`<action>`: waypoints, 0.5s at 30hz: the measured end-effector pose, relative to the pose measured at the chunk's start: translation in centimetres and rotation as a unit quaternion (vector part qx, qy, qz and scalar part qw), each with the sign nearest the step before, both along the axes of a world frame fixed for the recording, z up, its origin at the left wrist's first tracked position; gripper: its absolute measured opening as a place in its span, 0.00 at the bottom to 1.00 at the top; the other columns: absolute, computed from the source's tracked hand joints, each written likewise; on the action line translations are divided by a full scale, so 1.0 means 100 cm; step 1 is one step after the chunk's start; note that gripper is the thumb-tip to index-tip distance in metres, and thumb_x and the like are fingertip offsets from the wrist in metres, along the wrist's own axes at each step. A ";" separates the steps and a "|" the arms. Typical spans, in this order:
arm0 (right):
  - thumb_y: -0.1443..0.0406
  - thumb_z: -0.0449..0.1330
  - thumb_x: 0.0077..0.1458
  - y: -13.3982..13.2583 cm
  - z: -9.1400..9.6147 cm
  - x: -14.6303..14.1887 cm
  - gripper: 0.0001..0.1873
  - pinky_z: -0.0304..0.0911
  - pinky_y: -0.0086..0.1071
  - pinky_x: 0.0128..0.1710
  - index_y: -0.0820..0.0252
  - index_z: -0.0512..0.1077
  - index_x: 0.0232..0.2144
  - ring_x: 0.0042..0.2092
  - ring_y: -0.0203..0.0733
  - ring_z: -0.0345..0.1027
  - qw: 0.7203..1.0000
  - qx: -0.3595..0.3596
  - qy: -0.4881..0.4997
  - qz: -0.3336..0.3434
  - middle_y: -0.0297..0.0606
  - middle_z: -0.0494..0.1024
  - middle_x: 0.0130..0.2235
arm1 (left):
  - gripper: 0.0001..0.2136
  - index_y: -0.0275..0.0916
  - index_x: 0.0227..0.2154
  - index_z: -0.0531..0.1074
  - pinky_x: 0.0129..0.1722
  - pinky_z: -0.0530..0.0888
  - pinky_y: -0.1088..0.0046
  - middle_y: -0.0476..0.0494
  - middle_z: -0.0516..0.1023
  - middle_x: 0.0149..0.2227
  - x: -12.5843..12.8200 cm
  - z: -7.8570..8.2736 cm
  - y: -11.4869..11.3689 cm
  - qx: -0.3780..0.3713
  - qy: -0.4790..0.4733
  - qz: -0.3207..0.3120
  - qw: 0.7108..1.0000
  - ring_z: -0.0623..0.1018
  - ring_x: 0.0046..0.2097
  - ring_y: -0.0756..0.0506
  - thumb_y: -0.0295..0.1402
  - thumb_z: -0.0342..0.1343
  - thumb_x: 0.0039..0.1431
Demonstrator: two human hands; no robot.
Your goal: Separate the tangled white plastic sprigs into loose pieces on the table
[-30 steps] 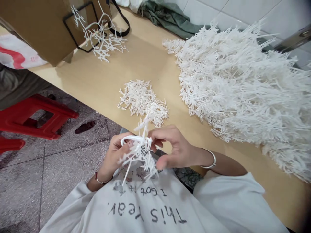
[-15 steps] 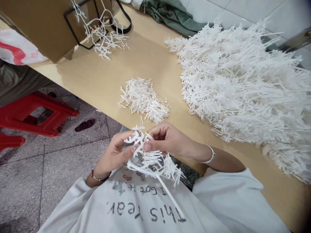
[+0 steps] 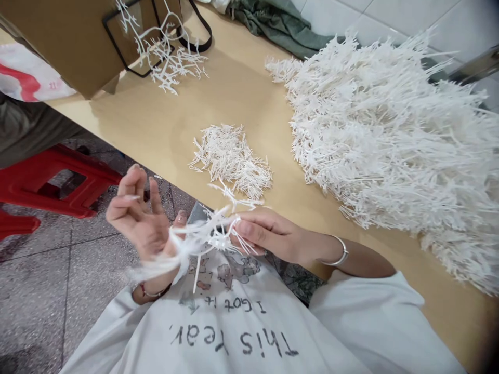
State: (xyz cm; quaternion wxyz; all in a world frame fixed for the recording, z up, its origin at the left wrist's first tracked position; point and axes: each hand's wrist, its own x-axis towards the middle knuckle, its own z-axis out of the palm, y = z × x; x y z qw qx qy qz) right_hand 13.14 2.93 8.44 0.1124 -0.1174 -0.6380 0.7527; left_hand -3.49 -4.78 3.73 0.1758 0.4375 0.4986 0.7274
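Note:
A white branched plastic spray [image 3: 218, 234] hangs over my lap, part of it smeared by motion. My right hand [image 3: 268, 234] pinches it between thumb and fingers at its right side. To its left, my left hand [image 3: 144, 223] is turned palm up with the fingers apart and slightly curled; blurred branches pass in front of its wrist and thumb base. Just beyond my hands, a small heap of short white plastic bits [image 3: 234, 161] lies on the table.
A large pile of white branched sprays [image 3: 385, 140] covers the right of the tan table [image 3: 249, 104]. At the back left stand a cardboard box [image 3: 74, 47] and a black wire frame with a white branch [image 3: 171, 62]. Green cloth [image 3: 276, 26] lies behind; a red stool [image 3: 58, 182] stands left.
My left hand has let go of the spray, moved left and opened palm up. The spray has swung round to the left in my right hand, its stem now shifted left.

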 end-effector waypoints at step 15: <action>0.58 0.49 0.63 0.002 -0.004 -0.014 0.21 0.46 0.21 0.17 0.62 0.55 0.21 0.19 0.24 0.45 0.953 -0.273 0.127 0.031 0.25 0.54 0.20 | 0.23 0.42 0.47 0.66 0.35 0.77 0.75 0.44 0.72 0.43 -0.024 -0.024 0.001 -0.217 -0.437 -0.092 0.868 0.75 0.35 0.52 0.28 0.62 0.46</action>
